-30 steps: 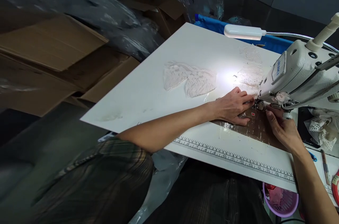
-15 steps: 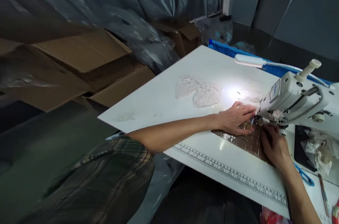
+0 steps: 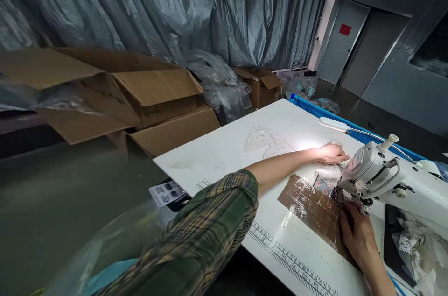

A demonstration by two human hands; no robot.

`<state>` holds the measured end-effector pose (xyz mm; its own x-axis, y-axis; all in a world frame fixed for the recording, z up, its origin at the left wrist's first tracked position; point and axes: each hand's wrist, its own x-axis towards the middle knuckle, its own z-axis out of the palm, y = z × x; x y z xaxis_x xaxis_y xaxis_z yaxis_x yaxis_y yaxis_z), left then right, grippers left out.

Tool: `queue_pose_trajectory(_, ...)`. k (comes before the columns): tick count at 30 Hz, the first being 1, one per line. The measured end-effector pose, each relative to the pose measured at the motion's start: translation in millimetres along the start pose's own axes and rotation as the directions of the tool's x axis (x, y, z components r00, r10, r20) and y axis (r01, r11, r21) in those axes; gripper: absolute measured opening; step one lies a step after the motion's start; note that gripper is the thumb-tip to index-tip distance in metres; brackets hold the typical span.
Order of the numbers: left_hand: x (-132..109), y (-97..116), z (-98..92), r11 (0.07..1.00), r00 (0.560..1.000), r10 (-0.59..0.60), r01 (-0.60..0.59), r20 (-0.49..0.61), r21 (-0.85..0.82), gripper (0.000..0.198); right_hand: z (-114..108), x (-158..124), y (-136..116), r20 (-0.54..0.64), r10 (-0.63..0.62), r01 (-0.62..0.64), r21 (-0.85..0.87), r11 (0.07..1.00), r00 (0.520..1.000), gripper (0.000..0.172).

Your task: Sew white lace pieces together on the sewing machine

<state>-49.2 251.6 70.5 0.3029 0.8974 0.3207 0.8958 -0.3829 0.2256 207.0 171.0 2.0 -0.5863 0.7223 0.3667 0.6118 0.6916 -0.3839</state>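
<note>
Currently, pale lace strip (image 3: 328,172) on the white table (image 3: 224,158), toward its far edge, just on the near side of the left hand (image 3: 331,152) and beside the needle area of the sewing machine (image 3: 413,193). Left fingers bent, close together, tips down near the lace; cannot tell whether they pinch it. Right hand (image 3: 359,230) at the right end of the brown plate (image 3: 308,207), fingers reaching under the machine head; fingertips hidden, so cannot tell if they are apart or closed on anything. Lace sits left of and beyond this hand.

Farther out: two flat lace pieces (image 3: 261,139) toward the table's left edge, partly behind the left forearm. White lamp (image 3: 334,124) near the far edge, lit. Ruler marks (image 3: 290,256) along the near edge. Lace scraps (image 3: 416,254) right of the right hand. Open cardboard boxes (image 3: 157,88) beyond the left edge; silver curtain (image 3: 227,11) behind them
</note>
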Motion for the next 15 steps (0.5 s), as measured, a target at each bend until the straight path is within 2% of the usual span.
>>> queue_pose_trajectory(4,-6.7,-5.5,-2.9,0.992,0.987,-0.122,0.118,0.102,0.042,0.060,-1.5,1.8,1.3,0.051,0.021,-0.021,-0.002,1.000,0.998,0.044)
queue_pose_trajectory(7,-29.2,0.2,-4.0,0.995,0.986,-0.095,0.090,0.134,0.041,0.060,-0.8,1.7,6.0,0.079,0.038,-0.036,-0.028,0.999,0.996,0.048)
queue_pose_trajectory(10,-54.3,4.3,-4.9,0.999,0.988,-0.042,0.038,0.149,0.027,0.047,-0.7,2.2,11.1,0.103,0.035,-0.032,-0.032,0.999,0.994,0.048)
queue_pose_trajectory(12,-67.6,1.1,-6.9,0.999,0.991,-0.043,0.043,0.127,0.004,0.039,-1.5,3.0,12.5,0.111,0.008,-0.006,-0.017,1.000,0.994,0.046)
queue_pose_trajectory(15,-79.4,-12.4,-12.0,0.985,0.988,-0.154,0.155,0.018,-0.081,0.036,-2.9,3.6,9.0,0.072,-0.001,0.002,-0.005,1.000,0.997,0.043)
